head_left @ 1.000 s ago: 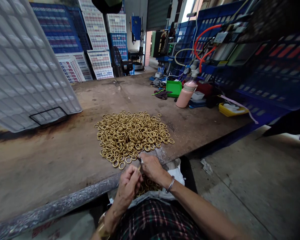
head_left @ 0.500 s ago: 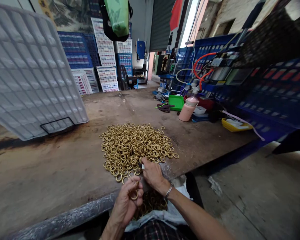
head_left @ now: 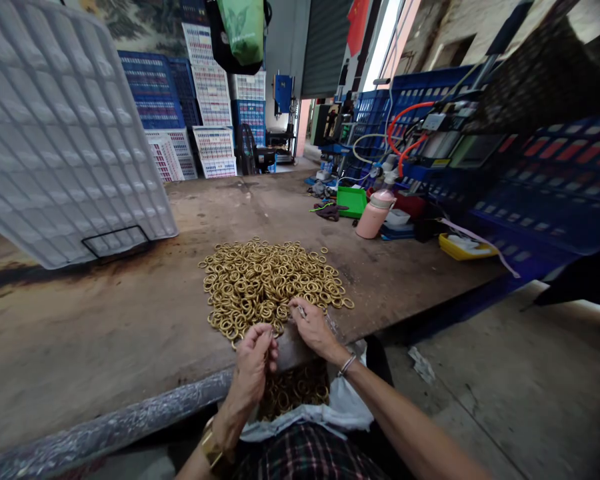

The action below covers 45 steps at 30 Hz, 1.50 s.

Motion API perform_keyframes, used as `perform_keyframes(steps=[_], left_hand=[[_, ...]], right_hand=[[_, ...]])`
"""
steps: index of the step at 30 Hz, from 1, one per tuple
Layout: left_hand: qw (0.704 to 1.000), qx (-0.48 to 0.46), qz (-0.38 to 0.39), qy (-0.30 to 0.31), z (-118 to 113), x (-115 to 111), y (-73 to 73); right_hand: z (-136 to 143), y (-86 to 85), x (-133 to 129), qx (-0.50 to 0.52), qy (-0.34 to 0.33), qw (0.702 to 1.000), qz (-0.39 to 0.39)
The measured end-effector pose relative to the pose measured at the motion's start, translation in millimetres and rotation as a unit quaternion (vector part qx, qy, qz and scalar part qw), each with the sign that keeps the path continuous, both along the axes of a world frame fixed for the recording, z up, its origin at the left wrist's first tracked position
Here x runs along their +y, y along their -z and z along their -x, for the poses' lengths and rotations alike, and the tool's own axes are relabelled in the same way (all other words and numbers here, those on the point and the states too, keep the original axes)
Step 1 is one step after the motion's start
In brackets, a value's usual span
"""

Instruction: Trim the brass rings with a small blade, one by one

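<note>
- Well, at the far left, a big cloudy plastic tray (head_left: pixel 80 133) is stood up on the worktop (head_left: pixel 130 320), well apart from the rings.
- Next, the left hand (head_left: pixel 254 357) is held low, just in front of the heap. Its fingers are bent in, but it cannot be told if they are closed or if a ring is gripped.
- In the middle, a big heap of gold rings (head_left: pixel 265 280) is spread on the worktop, so lots of loose rings are left there.
- Below the heap, many more rings are held in a white bag (head_left: pixel 353 403) on the lap. It cannot be told which lot is done, but the work seems to be partway through.
- By the near right side of the heap, a small grey thing (head_left: pixel 301 311) is pinched by the fingers of the right hand (head_left: pixel 316 328). What it is cannot be told.
- Farther right, a green tray (head_left: pixel 351 202) and a pink bottle (head_left: pixel 374 217) are set back; neither seems to be needed for now.
</note>
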<state>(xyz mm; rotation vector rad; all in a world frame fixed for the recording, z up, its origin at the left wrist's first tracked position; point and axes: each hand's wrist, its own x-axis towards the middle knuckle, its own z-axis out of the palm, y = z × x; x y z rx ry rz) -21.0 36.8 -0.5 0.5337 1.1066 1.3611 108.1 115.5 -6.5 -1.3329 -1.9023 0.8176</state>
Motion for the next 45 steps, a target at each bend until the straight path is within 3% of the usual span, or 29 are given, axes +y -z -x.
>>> perform_keyframes(steps=[4, 11, 16, 19, 26, 33, 37, 39, 42, 45], left_hand=[[0.995, 0.095, -0.026, -0.008, -0.7, 10.4, 1.0], [0.992, 0.119, -0.029, 0.039, -1.3, 13.3, 4.7], [0.987, 0.153, -0.033, 0.029, -2.3, 5.8, 3.6], [0.982, 0.184, -0.037, 0.031, -3.0, 1.8, 3.5], [0.985, 0.138, -0.029, 0.101, -4.4, -5.4, 4.1], [0.992, 0.081, -0.031, 0.096, -5.1, -9.1, 6.5], [0.991, 0.099, -0.042, 0.086, -4.6, -11.0, 8.1], [0.989, 0.114, -0.049, 0.081, -4.3, -11.3, 7.3], [0.986, 0.134, -0.051, 0.082, -4.2, -11.1, 5.3], [0.983, 0.155, -0.055, 0.08, -4.1, -10.5, 5.5]], right_hand=[[-4.5, -13.1, -8.6, 0.096, -0.036, 0.993, 0.059], [-5.6, -20.4, -23.4, 0.144, -0.114, 0.977, 0.113], [0.4, -15.2, -28.1, 0.153, -0.101, 0.967, 0.175], [4.5, -11.4, -28.2, 0.14, -0.078, 0.972, 0.171], [4.4, -10.5, -28.9, 0.122, -0.078, 0.981, 0.128], [3.6, -16.9, -32.0, 0.131, -0.094, 0.978, 0.135], [1.6, -14.2, -34.2, 0.071, -0.063, 0.991, 0.093], [-0.6, -10.9, -36.0, 0.0, -0.084, 0.996, 0.043], [-3.0, -7.4, -39.0, -0.125, -0.135, 0.983, -0.018], [-2.5, -8.9, -41.1, -0.22, -0.143, 0.964, -0.035]])
